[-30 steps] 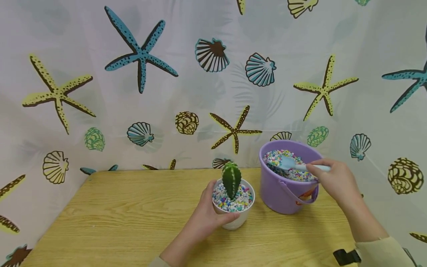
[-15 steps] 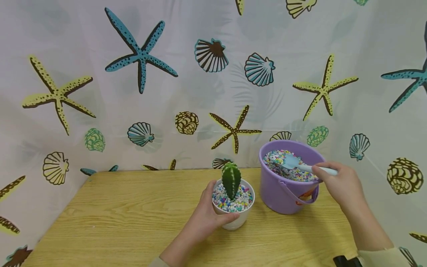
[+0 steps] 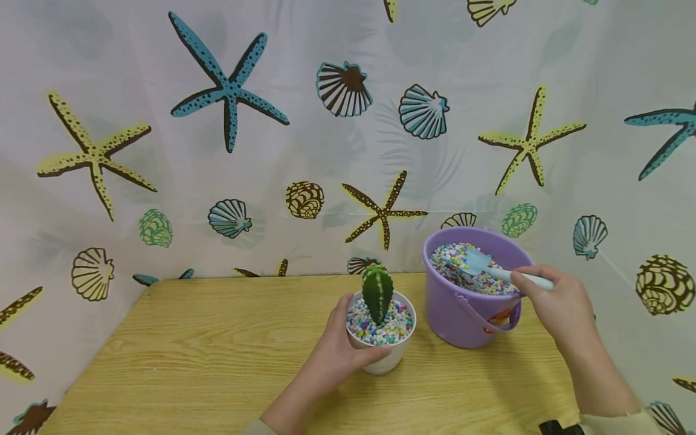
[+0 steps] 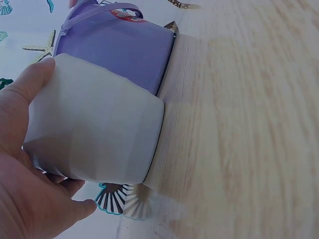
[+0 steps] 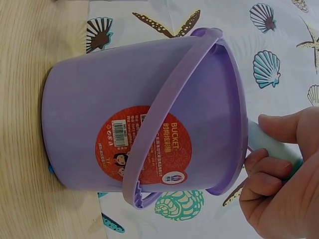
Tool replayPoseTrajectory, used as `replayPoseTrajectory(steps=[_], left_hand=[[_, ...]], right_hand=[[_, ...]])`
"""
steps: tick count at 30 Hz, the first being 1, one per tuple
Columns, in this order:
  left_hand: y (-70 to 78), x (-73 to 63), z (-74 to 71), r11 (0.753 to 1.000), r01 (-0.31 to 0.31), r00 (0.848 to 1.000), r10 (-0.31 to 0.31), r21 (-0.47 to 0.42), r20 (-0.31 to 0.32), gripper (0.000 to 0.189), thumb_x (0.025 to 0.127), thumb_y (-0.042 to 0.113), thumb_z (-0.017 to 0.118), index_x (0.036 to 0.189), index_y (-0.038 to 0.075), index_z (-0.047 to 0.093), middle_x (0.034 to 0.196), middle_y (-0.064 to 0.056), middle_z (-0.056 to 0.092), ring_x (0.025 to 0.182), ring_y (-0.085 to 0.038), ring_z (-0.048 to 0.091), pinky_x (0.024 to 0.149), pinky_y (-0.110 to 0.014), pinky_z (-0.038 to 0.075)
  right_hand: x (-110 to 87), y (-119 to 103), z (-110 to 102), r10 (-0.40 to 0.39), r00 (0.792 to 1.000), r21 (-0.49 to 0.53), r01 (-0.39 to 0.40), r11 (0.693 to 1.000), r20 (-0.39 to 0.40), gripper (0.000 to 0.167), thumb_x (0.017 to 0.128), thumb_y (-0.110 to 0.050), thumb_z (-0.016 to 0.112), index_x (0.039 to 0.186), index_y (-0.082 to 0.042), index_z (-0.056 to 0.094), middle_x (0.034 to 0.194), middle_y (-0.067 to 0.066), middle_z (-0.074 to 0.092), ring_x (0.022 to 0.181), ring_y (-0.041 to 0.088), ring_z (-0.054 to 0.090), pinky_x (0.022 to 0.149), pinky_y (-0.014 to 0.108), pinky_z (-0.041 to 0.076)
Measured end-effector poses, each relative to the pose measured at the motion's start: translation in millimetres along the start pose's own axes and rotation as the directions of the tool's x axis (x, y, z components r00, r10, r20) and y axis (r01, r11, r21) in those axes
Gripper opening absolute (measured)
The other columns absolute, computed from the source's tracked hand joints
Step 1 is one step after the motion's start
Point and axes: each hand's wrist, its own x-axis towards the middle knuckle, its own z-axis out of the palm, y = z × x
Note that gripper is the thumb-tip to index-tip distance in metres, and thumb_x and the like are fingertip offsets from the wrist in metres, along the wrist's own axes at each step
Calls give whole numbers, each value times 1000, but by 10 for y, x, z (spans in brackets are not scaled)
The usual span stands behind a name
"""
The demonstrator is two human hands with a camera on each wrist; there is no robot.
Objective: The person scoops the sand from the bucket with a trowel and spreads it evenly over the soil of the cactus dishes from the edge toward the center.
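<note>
My left hand [image 3: 344, 351] grips a white pot [image 4: 94, 122] standing on the table, thumb on the near side and fingers round the left. A green cactus [image 3: 377, 293] rises from the multicoloured pebbles [image 3: 399, 320] that fill the pot. To its right stands a purple bucket [image 3: 457, 314] holding more small coloured pebbles [image 3: 448, 260]. My right hand [image 3: 562, 305] holds a light blue toy shovel [image 3: 497, 273] by its handle at the bucket's right rim. The shovel's blade lies on the pebbles inside. In the right wrist view, the bucket wall hides the blade.
The wooden table [image 3: 217, 344] reaches back to a white curtain [image 3: 283, 145] printed with starfish and shells. The bucket's handle [image 5: 167, 99] hangs down its front side, over a red round label [image 5: 114, 144]. Pot and bucket stand close together.
The shovel has drawn back to the right and its blade has turned flatter over the pebbles. My right hand moved slightly right with it. The left hand and pot have stayed put.
</note>
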Motion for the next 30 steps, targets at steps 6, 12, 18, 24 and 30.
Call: replayPoseTrajectory(steps=[6, 12, 18, 24, 30], left_hand=[[-11, -6, -10, 1000, -2, 1000, 2, 9, 1, 123, 79, 43, 103, 172, 19, 27, 163, -19, 42, 150, -41, 46, 122, -65, 39], [1, -21, -18, 1000, -9, 1000, 9, 11, 3, 123, 79, 43, 103, 172, 19, 27, 164, -20, 42, 151, -41, 46, 123, -65, 38], [-9, -24, -14, 1000, 1, 1000, -1, 10, 6, 125, 79, 43, 103, 173, 18, 25, 165, -20, 40, 151, -42, 45, 123, -64, 38], [-33, -5, -9, 1000, 7, 1000, -7, 10, 3, 125, 78, 43, 103, 173, 19, 25, 166, -19, 40, 152, -40, 45, 124, -63, 38], [-32, -4, -3, 1000, 6, 1000, -6, 14, 3, 126, 78, 44, 103, 173, 18, 25, 166, -19, 40, 152, -40, 45, 124, -63, 38]], right_hand=[[-35, 11, 6, 7, 1000, 28, -7, 1000, 9, 61, 109, -54, 67, 145, -5, 71, 161, 24, 54, 140, 40, 49, 97, 50, 42], [-58, 24, 18, 2, 1000, 49, -2, 999, 1, 59, 108, -53, 69, 143, -5, 72, 160, 23, 55, 126, 32, 48, 88, 43, 39], [-103, 19, 30, -11, 1000, 58, 11, 998, -11, 59, 107, -55, 70, 141, -6, 74, 156, 21, 59, 119, 30, 49, 84, 41, 40], [-126, 23, 33, -13, 1000, 45, 14, 999, -22, 59, 107, -57, 69, 140, -8, 75, 150, 18, 61, 107, 27, 48, 76, 39, 41], [-139, 35, 45, -4, 1000, 70, 6, 998, -18, 57, 107, -53, 72, 140, -7, 75, 150, 17, 61, 108, 25, 47, 77, 39, 41]])
